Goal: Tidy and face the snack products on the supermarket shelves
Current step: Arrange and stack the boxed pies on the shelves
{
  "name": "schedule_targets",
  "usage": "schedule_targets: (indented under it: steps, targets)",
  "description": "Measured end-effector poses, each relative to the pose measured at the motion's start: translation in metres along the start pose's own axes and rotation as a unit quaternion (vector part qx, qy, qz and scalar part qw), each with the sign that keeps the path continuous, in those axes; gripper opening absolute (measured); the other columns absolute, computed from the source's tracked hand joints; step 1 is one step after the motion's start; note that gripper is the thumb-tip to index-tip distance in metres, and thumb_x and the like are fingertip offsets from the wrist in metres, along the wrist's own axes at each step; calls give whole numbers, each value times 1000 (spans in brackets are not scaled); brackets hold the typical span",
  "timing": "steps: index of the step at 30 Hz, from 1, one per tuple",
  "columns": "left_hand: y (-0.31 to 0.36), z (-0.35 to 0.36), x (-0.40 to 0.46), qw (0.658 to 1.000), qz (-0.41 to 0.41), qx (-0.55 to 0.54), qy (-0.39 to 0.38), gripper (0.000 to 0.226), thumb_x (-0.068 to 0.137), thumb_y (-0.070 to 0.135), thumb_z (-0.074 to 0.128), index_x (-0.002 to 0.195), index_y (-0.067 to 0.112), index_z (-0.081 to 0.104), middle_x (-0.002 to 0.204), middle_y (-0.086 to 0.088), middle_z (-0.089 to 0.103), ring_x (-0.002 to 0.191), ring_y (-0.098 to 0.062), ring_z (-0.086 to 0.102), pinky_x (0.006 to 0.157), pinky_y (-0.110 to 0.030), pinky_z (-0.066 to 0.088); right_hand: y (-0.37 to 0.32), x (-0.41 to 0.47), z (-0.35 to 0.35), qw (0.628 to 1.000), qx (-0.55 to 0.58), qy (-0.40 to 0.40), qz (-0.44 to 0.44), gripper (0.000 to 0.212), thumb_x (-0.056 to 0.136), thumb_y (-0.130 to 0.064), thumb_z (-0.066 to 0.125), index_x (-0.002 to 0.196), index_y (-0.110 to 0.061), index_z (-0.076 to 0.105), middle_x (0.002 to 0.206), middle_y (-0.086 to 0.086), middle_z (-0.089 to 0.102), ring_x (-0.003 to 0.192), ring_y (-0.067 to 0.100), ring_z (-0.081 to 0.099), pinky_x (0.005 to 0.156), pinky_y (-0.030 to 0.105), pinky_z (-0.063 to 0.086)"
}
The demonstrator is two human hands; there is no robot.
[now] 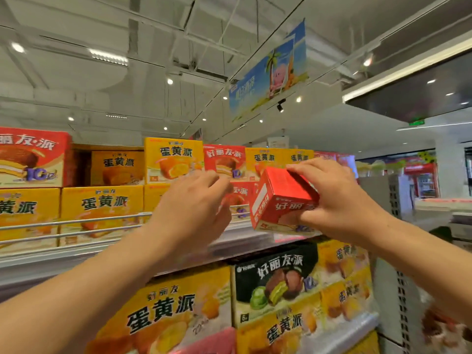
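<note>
Your right hand [339, 200] grips a small red pie box [282, 200], fingers over its top and thumb under its front, held tilted just in front of the top shelf [76, 254] at its right end. Your left hand [194, 208] reaches toward the stacked red boxes [224, 162] behind the wire rail [76, 221], fingers loosely bent; blurred, so I cannot tell if it touches them. Box looks light, stiff cardboard, glossy and likely a bit slick: hold it by opposite faces, not corners. Top shelf carries yellow egg-yolk pie boxes [102, 203] and red ones; below sit more yellow cartons and a dark green-filling box [273, 277].
</note>
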State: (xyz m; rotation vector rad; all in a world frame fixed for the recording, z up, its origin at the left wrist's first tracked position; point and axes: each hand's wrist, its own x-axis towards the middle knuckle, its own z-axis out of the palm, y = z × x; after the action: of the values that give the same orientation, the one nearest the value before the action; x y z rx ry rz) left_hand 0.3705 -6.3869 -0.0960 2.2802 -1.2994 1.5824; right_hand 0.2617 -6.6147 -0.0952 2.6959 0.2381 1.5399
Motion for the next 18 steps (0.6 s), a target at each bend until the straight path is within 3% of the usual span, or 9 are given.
schedule_targets:
  steps: [4, 10, 14, 16, 18]
  targets:
    - [34, 35, 78, 999, -24, 4, 20, 32, 86, 25, 57, 116, 14, 60, 110, -9, 61, 99, -31, 56, 81, -43, 47, 73, -22, -8, 1000, -6, -4, 1, 79, 62, -38, 65, 137, -18, 51, 124, 0, 57, 117, 22, 49, 97, 48, 40]
    - [46, 80, 158, 989, -95, 88, -65, 65, 83, 44, 58, 140, 20, 37, 140, -8, 42, 123, -29, 45, 98, -45, 42, 147, -36, -9, 999, 7, -31, -7, 83, 63, -45, 60, 142, -25, 44, 131, -7, 51, 123, 11, 37, 105, 42, 30]
    - [34, 100, 181, 973, -158, 118, -123, 86, 81, 66, 52, 148, 22, 21, 156, -6, 24, 143, -27, 22, 116, -54, 15, 176, -35, -3, 999, 21, -41, -24, 84, 66, -49, 60, 144, -28, 39, 133, -11, 47, 124, 8, 33, 105, 38, 27]
    - [30, 106, 186, 959, -178, 134, -172, 96, 78, 73, 50, 151, 22, 15, 160, -4, 16, 148, -27, 9, 116, -56, 1, 186, -33, 0, 999, 27, -36, -32, 84, 66, -50, 60, 144, -28, 39, 133, -11, 47, 126, 8, 33, 106, 38, 26]
    - [28, 110, 188, 955, -189, 139, -181, 97, 74, 74, 51, 149, 20, 21, 159, -5, 18, 148, -26, 5, 115, -57, -5, 193, -32, 4, 998, 37, -30, -42, 83, 66, -52, 60, 143, -29, 40, 132, -14, 47, 127, 7, 33, 108, 38, 25]
